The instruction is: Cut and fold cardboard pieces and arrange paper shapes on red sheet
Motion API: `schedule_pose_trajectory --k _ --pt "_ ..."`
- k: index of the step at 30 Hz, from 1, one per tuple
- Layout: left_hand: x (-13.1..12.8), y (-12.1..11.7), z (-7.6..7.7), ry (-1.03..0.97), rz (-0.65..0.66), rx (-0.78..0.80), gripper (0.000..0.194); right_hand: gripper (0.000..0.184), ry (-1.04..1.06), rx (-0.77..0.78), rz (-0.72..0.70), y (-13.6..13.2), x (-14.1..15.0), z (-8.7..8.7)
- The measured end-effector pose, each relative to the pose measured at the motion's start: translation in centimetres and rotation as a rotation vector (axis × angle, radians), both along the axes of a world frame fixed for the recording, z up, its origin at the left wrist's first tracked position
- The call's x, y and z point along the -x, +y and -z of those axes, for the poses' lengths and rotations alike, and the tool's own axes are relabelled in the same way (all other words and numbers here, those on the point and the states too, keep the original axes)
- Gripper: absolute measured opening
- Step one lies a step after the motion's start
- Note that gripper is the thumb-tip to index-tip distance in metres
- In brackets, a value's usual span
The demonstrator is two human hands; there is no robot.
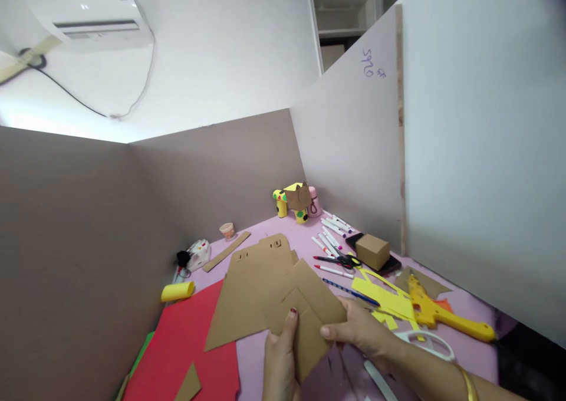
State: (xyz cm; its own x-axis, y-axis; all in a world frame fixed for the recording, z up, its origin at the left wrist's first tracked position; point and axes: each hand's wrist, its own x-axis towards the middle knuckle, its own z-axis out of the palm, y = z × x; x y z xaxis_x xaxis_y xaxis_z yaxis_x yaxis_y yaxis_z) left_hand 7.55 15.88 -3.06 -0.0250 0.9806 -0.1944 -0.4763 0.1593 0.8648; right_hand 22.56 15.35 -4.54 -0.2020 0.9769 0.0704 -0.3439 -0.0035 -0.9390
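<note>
Gripping creased cardboard [315, 289], left hand [282, 352] upright with thumb on top, right hand [357, 326] clamped on the right edge

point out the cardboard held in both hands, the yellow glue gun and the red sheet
Held cardboard [309, 318], head view: flat face, near the middle.
Yellow glue gun [427, 311], head view: its body.
Red sheet [190, 330], head view: bare middle.

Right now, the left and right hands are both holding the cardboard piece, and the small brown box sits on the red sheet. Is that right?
Not quite: the head view shows the small brown box on a dark flat object, not on the red sheet. The left hand and right hand are both holding the cardboard piece.
</note>
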Motion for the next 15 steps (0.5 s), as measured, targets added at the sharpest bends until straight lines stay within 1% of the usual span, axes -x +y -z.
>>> schedule_pose_trajectory --k 3,6,8,9,10,12,13,14,15 --pt "0.0 1.0 0.1 -0.033 -0.007 0.066 0.062 0.05 0.035 -0.005 -0.007 0.9 0.3 0.1" --pt "-0.1 1.3 0.5 -0.11 0.005 0.131 0.059 0.057 0.087 -0.02 -0.011 1.5 1.0 0.3" --pt "0.0 1.4 0.9 -0.126 -0.002 0.135 0.061 0.061 0.058 -0.037 -0.044 2.0 1.2 0.5" --pt "0.2 1.5 1.1 -0.125 -0.014 0.135 0.063 0.062 0.001 -0.056 -0.049 2.4 0.9 0.5" --pt "0.4 1.6 1.2 -0.124 -0.032 0.14 0.063 0.063 -0.1 -0.085 -0.018 2.9 0.2 0.4" --pt "1.4 1.9 1.5 -0.122 -0.086 0.161 0.059 0.064 -0.421 -0.18 0.153 4.4 -2.3 -0.1" --pt "2.0 2.2 1.6 -0.121 -0.124 0.177 0.056 0.066 -0.656 -0.247 0.344 5.4 -4.1 -0.5" --pt "2.7 2.4 1.6 -0.117 -0.167 0.189 0.054 0.07 -0.892 -0.308 0.499 6.5 -6.2 -0.8" --pt "3.4 2.7 1.6 -0.111 -0.208 0.199 0.052 0.072 -1.104 -0.333 0.588 7.6 -8.3 -1.1"
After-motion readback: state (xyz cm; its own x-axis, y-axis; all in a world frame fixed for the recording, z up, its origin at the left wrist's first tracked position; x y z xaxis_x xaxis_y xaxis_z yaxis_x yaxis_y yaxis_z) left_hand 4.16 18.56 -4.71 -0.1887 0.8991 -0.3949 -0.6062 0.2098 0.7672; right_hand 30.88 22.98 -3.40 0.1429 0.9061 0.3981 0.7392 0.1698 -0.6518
